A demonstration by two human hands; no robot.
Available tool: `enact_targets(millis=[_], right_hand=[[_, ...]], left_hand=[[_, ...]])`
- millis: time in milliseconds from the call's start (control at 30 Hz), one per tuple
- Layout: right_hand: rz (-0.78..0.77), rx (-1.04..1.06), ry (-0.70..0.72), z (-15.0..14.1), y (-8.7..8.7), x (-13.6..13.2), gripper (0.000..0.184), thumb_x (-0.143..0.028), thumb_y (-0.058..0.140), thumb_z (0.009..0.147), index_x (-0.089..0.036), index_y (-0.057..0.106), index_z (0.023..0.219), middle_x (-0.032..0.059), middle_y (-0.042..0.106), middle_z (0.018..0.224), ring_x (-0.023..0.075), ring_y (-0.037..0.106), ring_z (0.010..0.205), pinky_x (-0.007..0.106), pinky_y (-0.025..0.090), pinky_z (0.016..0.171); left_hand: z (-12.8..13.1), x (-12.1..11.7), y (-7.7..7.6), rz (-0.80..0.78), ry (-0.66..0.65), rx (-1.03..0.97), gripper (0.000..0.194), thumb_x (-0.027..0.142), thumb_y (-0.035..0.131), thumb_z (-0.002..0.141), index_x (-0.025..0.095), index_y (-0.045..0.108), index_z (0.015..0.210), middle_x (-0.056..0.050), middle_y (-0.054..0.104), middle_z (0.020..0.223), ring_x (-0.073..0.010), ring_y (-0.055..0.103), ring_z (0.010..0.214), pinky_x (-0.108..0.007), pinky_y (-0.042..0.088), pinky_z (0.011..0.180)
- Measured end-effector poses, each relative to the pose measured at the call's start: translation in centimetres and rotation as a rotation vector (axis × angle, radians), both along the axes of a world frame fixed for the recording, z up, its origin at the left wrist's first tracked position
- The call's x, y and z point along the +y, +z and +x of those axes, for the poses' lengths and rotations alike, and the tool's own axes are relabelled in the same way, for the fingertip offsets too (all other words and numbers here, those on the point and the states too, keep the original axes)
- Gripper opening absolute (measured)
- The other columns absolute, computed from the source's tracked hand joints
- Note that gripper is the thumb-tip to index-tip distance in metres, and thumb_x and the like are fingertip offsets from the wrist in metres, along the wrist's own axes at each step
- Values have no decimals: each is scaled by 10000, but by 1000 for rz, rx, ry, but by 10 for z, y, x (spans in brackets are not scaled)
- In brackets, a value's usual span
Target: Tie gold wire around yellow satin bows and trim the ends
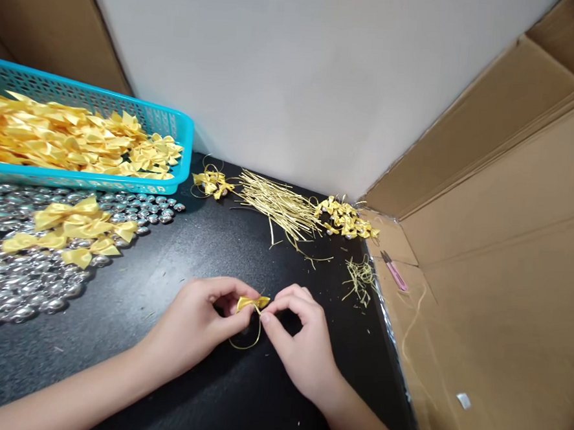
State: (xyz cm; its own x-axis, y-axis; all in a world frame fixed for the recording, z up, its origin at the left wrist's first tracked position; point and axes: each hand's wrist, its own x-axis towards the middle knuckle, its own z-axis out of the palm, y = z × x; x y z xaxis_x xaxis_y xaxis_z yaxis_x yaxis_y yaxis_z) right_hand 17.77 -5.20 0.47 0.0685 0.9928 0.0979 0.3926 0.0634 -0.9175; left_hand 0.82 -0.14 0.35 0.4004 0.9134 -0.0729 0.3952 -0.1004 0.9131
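Between thumb and fingers, my left hand (pixel 207 314) pinches a small yellow ribbon bow (pixel 248 302) above the black table. A thin gold cord (pixel 244 347) hangs from the bow in a loop. Close beside it, my right hand (pixel 301 336) is closed, thumb and index fingertip pinched on the cord near the bow. The fingers hide part of the bow and where the cord meets it.
A blue basket (pixel 186 150) of yellow bows stands at the back left. Silver beads (pixel 24 290) and loose bows (pixel 85 219) lie before it. Cut gold cords (pixel 280 205), finished bow pieces (pixel 345 218), cord scraps (pixel 359 278) and pink-handled snips (pixel 394 271) lie rightward.
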Motion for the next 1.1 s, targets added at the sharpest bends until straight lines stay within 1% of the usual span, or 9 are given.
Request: enact_targets(millis=[200,367,433,567,700,800,900,1000,1100], right_hand=[[-223,378,163,11,9,5,201,-324,648,799,-186,571,674,6,522,764,145,471,729,279,387,699],[-90,564,183,20,12,3,216,-351,599,822,-191,548,686,20,497,778,160,472,752,282,398,707],[31,464,105,21,10,1,162,-329,576,836,-195,575,744,30,517,809,176,504,799,301,418,753],[167,6,-14,13,7,-1,101,-214,660,770,-198,638,867,45,606,898,204,552,900,339,427,831],[57,-140,-71,1,1,-1,38,-217,663,773,-193,634,779,44,651,840,209,576,865,350,427,821],[-170,97,-73,-3,-4,0,162,-325,615,830,-187,571,757,35,645,763,186,592,766,324,439,745],[-356,463,-58,-2,-7,3,291,-420,683,780,-189,522,854,27,664,787,162,604,748,284,443,707],[-442,681,-40,0,-7,5,402,-371,820,653,-179,529,855,-9,638,759,113,566,718,233,431,701],[-441,819,-41,6,-4,7,384,-306,859,617,-166,568,824,-39,589,731,74,512,686,197,415,703]], left_hand=[[-1,1,0,-15,20,-5,238,368,623,756,172,751,797,10,608,555,-133,537,526,-218,418,509],[-3,3,-3,-47,51,1,263,384,635,740,163,754,817,11,592,552,-133,527,524,-220,410,504],[-3,3,-4,-58,61,-2,272,391,634,744,160,754,825,10,593,559,-134,527,529,-220,410,506],[-2,3,-7,-33,68,-14,259,373,621,756,163,751,834,5,617,574,-135,538,540,-218,418,514],[-2,0,-6,-9,72,-31,238,353,622,755,165,752,822,0,647,582,-135,557,540,-212,436,511],[-2,-2,-2,18,96,-63,221,343,625,747,165,748,793,-3,663,580,-131,568,526,-204,444,498],[-2,-3,0,53,107,-79,209,335,625,752,166,746,771,-6,679,583,-129,578,521,-199,448,496],[-2,-2,-1,72,104,-77,194,324,632,753,172,750,777,-7,693,599,-130,590,538,-198,454,507],[-1,0,-2,67,112,-74,196,320,633,743,168,753,781,-6,687,594,-131,587,537,-202,454,512]])
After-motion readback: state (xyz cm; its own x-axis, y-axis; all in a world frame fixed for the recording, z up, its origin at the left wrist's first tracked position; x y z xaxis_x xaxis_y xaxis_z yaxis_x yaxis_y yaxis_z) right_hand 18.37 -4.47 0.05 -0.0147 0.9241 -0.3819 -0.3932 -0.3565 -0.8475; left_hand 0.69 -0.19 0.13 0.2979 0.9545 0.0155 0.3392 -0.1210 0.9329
